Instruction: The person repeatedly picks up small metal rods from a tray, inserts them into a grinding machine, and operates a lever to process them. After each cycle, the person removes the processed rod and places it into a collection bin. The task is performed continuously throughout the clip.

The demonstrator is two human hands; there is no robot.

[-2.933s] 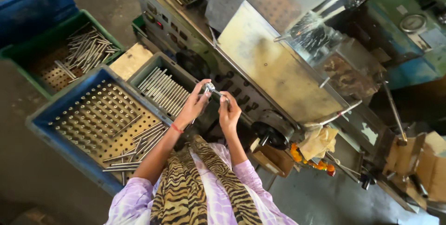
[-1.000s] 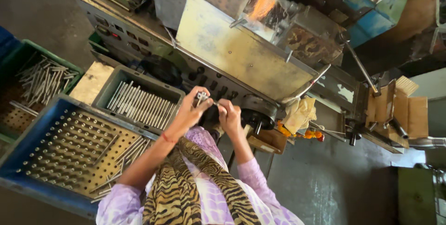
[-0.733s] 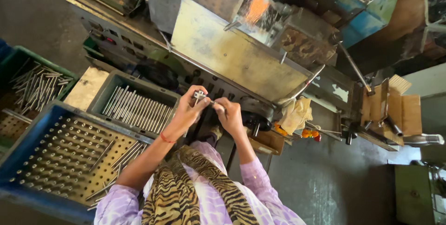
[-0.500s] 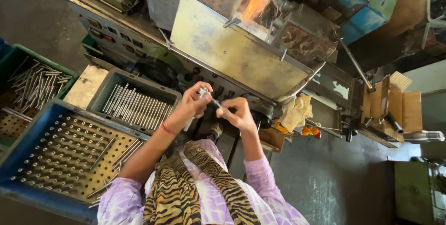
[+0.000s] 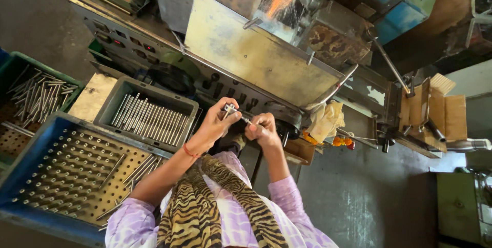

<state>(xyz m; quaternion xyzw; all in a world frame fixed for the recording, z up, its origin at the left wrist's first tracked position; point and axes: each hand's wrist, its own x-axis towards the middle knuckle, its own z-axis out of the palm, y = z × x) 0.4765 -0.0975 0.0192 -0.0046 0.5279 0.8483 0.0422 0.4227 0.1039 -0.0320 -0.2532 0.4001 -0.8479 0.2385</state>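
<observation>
Head view shows both hands raised together in front of a grey machine point(image 5: 256, 58). Left hand point(image 5: 212, 127) pinches a small metal part point(image 5: 230, 109) at its fingertips, thumb and forefinger closed on it. Right hand point(image 5: 263, 129) is curled shut around the other end of a thin pin point(image 5: 246, 120) that runs between the two hands; the pin tip meets the part just right of the left thumb. So the part and pin sit between the two grips, touching both.

Left of the grip and slightly below lies a grey tray point(image 5: 148, 117) filled with metal rods side by side. Further left and lower is a blue crate point(image 5: 31, 176) holding a perforated board with rods standing in its holes and a few loose ones lying across. Beyond that, far left, a green crate point(image 5: 15, 66) holds more loose rods. Right of the grip, a yellowish rag point(image 5: 325, 120) hangs off the machine edge. A red band circles the left wrist. Below the grip, a striped scarf point(image 5: 205, 207) drapes over purple sleeves.
</observation>
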